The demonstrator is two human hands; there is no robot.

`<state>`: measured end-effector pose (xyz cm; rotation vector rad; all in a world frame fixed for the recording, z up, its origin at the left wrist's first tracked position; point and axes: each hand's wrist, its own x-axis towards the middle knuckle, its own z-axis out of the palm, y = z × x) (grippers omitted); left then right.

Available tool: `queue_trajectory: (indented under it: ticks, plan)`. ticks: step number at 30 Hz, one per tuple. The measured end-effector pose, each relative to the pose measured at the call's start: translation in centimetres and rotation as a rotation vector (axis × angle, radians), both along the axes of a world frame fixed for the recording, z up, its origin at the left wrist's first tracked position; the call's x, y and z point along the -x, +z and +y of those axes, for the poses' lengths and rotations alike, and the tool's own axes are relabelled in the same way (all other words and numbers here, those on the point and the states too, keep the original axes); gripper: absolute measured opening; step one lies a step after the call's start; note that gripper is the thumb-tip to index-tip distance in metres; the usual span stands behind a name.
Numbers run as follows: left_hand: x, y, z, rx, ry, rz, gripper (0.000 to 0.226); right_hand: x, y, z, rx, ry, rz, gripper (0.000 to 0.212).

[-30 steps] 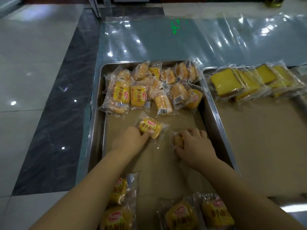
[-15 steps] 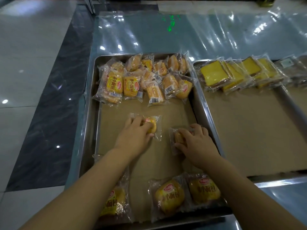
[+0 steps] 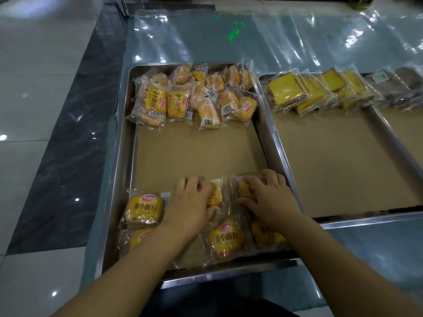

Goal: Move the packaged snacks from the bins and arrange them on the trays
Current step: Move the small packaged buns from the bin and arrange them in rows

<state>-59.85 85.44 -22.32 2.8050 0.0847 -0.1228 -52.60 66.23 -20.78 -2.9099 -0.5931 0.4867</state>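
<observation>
Item 1. Left steel tray (image 3: 114, 179), centre of frame, lined with brown paper (image 3: 196, 152).
- Far end: loose pile of small bread packets (image 3: 194, 97), clear wrap with yellow labels, overlapping, some face down with the barcode up.
- Near end, lower left: labelled packet (image 3: 144, 209) lying flat, label up. A second packet (image 3: 139, 236) sits just below it, partly under the left forearm.
- Near end, lower centre: label-up packet (image 3: 225, 239). Beside it to the right is another packet (image 3: 265, 234), partly covered by the right wrist.

Item 2. Left hand (image 3: 190, 202), palm down, fingers curled over the left-held bread packet (image 3: 214, 194) with the thumb at its near edge, grasping it. The packet lies on the paper, in the row above the near-edge packets.

Item 3. Right hand (image 3: 270, 200), palm down, fingers curled over the right-held bread packet (image 3: 243, 188), grasping it. This packet is on the paper just beside the left-held one, and their wrappers touch.

Item 4. Second steel tray (image 3: 366, 218), right of frame, paper-lined. A row of wrapped yellow cake slices (image 3: 315, 92) overlaps along its far end.

Item 5. Third tray (image 3: 389, 138), far right, partly cut off. Darker wrapped packets (image 3: 398, 88) lie at its far end, contents unclear.

Item 6. Clear plastic sheet (image 3: 251, 37) over the table beyond the trays.
</observation>
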Motion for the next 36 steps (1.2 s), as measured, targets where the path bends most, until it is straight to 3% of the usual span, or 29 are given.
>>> queue_trajectory:
  ticks: [8,13,17,26,31,36]
  plan:
    - [1.8,1.2,-1.1,0.152,-0.007,-0.047,0.061,0.8,0.8,-1.1,-0.139,0.03,-0.034,0.069]
    - [3.6,0.7,-1.6,0.025,-0.197,0.085,0.072,0.9,1.3,-3.5,-0.14,0.185,0.057,0.073]
    - [3.6,0.7,-1.1,0.047,-0.235,0.141,0.067,1.2,1.3,-4.3,-0.083,0.228,0.16,0.077]
    - [3.3,2.2,0.7,0.143,-0.264,0.148,0.06,1.1,2.1,-3.5,-0.081,0.216,0.088,0.071]
    - [1.3,3.2,1.4,0.248,-0.159,-0.017,0.042,-1.0,2.9,-1.7,-0.178,0.149,0.018,0.055]
    - [-3.0,3.8,2.2,0.365,-0.029,0.005,0.029,-4.4,4.1,0.3,-0.208,0.075,-0.015,0.047]
